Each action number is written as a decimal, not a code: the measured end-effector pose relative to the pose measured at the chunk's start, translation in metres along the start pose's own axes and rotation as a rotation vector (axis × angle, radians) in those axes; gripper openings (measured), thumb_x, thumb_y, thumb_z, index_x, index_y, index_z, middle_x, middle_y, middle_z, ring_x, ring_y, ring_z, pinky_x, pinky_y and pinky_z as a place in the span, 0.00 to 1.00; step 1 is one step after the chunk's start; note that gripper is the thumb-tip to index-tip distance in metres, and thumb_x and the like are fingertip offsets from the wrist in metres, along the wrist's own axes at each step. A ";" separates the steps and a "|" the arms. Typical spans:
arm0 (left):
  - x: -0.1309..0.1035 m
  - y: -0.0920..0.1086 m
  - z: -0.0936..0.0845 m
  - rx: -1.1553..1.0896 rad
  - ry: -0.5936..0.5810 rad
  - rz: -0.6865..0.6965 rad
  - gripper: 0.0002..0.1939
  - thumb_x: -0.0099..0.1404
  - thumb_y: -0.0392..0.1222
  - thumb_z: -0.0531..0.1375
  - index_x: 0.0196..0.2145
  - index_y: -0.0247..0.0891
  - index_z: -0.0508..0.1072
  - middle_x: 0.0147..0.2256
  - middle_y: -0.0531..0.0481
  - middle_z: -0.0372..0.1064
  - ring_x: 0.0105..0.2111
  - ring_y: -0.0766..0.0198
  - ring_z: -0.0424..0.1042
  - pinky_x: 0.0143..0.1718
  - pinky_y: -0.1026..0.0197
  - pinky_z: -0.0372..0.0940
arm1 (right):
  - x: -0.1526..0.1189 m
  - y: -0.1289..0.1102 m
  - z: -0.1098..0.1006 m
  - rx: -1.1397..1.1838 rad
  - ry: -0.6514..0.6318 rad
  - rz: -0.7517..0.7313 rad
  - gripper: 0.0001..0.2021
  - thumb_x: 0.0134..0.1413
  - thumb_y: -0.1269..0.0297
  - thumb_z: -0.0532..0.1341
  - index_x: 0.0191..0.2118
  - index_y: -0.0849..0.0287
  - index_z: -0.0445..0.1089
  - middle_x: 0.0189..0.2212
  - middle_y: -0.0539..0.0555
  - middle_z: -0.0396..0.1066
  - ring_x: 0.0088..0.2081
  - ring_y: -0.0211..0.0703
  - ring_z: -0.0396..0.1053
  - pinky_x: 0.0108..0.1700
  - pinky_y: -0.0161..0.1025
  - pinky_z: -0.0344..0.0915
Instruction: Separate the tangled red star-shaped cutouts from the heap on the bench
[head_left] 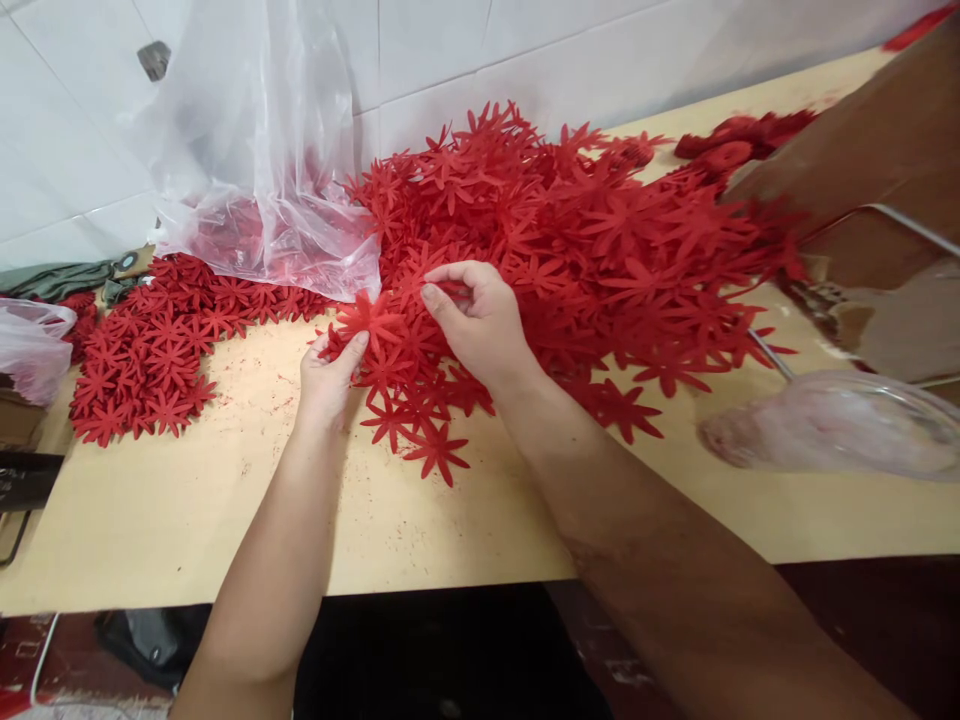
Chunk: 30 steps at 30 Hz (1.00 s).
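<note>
My left hand (328,382) pinches a red fabric flower cutout (373,320) by its edge, thumb on top. The cutout has several long narrow petals. My right hand (486,325) is just to the right, thumb and index finger brought together at the fingertips; whatever lies between them blends into the red behind and cannot be made out. Behind and under both hands spreads a large loose heap of red flower cutouts (630,235). Single cutouts, such as one flower (436,450), lie on the table at the heap's front edge.
Flatter stacks of red cutouts (142,370) lie on the left of the pale wooden table (225,520). A clear plastic bag (262,170) stands against the tiled wall. To the right are a cardboard box (885,170) and a clear plastic container (840,425).
</note>
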<state>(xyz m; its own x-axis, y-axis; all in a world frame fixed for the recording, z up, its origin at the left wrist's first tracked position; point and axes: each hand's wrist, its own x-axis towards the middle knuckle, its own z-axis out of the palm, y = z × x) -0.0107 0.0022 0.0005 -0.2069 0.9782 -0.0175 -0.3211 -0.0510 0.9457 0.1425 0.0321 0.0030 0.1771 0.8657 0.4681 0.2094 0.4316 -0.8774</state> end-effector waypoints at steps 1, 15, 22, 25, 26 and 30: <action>-0.002 0.001 0.001 0.001 -0.008 -0.006 0.16 0.40 0.44 0.71 0.27 0.37 0.74 0.21 0.57 0.69 0.21 0.74 0.65 0.30 0.65 0.63 | 0.000 0.000 0.000 -0.064 0.035 -0.052 0.20 0.45 0.44 0.61 0.34 0.56 0.69 0.37 0.56 0.67 0.43 0.46 0.64 0.46 0.46 0.63; -0.005 -0.002 0.007 -0.012 -0.035 -0.010 0.20 0.36 0.47 0.72 0.26 0.36 0.72 0.24 0.56 0.72 0.25 0.72 0.70 0.35 0.64 0.66 | -0.020 -0.021 0.019 0.332 -0.464 0.178 0.14 0.43 0.53 0.65 0.31 0.59 0.70 0.30 0.51 0.74 0.34 0.40 0.70 0.41 0.40 0.68; -0.004 -0.002 0.006 0.002 -0.036 -0.003 0.17 0.44 0.50 0.69 0.24 0.36 0.69 0.20 0.58 0.67 0.21 0.74 0.65 0.31 0.65 0.64 | -0.009 -0.007 0.011 0.257 -0.275 0.197 0.15 0.46 0.51 0.62 0.22 0.57 0.65 0.20 0.48 0.65 0.24 0.36 0.64 0.30 0.37 0.65; -0.001 -0.002 0.001 0.002 -0.009 -0.005 0.18 0.43 0.50 0.69 0.26 0.37 0.70 0.22 0.56 0.69 0.25 0.71 0.68 0.35 0.63 0.65 | -0.001 0.013 0.005 0.164 -0.114 0.116 0.12 0.52 0.53 0.58 0.30 0.56 0.68 0.25 0.51 0.67 0.29 0.39 0.67 0.33 0.40 0.67; 0.000 -0.002 0.000 0.006 -0.013 -0.012 0.18 0.44 0.50 0.69 0.27 0.37 0.71 0.23 0.56 0.69 0.26 0.71 0.69 0.36 0.63 0.65 | 0.001 0.019 0.003 0.117 -0.065 0.069 0.11 0.53 0.54 0.58 0.34 0.56 0.69 0.29 0.52 0.68 0.32 0.40 0.68 0.35 0.41 0.67; 0.000 0.000 -0.002 0.000 -0.088 -0.093 0.18 0.50 0.52 0.65 0.35 0.38 0.73 0.24 0.55 0.68 0.24 0.71 0.67 0.30 0.65 0.63 | 0.002 0.018 -0.002 -0.150 0.059 -0.133 0.17 0.49 0.61 0.61 0.46 0.56 0.67 0.45 0.58 0.66 0.47 0.48 0.65 0.46 0.48 0.65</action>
<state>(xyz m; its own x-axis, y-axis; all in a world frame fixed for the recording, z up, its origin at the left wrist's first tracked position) -0.0126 0.0018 -0.0003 -0.0939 0.9927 -0.0763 -0.3353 0.0406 0.9412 0.1481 0.0409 -0.0121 0.1936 0.7855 0.5878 0.3745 0.4946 -0.7843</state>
